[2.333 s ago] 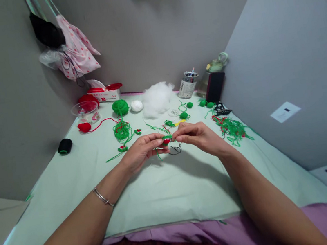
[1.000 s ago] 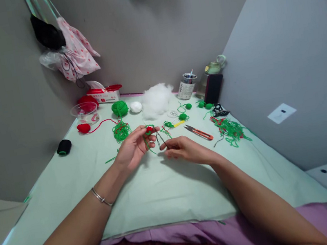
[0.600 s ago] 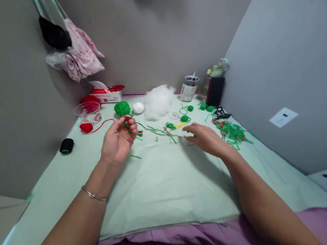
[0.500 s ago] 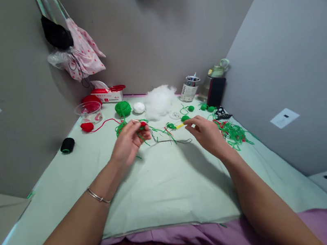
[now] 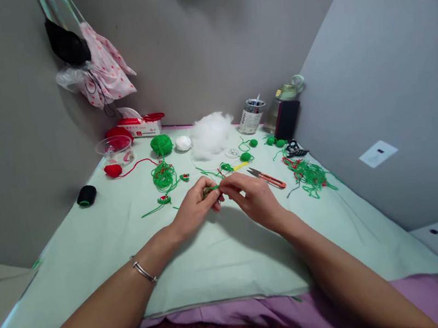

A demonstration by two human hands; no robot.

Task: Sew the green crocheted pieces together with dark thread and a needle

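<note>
While the left hand grips a small green yarn piece left of the orange-handled snips, the right hand has its fingers pinched together at that piece's edge; what they hold, I cannot tell. Beyond the snips, leftward, sits white stuffing; to their right lies tangled green and red yarn.
</note>
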